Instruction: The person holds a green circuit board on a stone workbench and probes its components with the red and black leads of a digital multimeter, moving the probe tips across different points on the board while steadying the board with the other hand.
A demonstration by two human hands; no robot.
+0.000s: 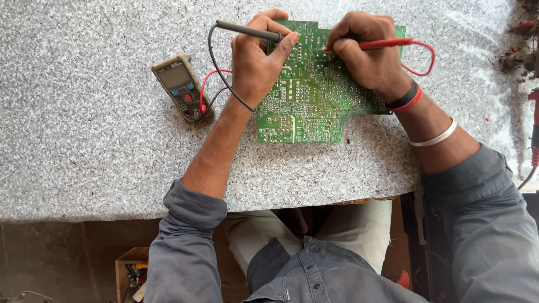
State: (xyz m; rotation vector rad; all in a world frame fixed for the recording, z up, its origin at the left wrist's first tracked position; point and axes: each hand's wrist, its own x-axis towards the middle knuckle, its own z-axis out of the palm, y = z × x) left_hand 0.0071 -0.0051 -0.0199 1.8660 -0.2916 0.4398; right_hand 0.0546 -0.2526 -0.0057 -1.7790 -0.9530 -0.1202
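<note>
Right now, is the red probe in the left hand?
No, the left hand holds the black probe; the right hand holds the red probe.

Electronics repair workshop: multimeter [182, 87]; circuit board [314, 95]; speckled workbench [84, 157]

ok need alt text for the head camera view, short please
Seen from above, a person's left hand holds a black probe and the right hand a red probe against a green circuit board on a speckled table, with a multimeter to the left.
</note>
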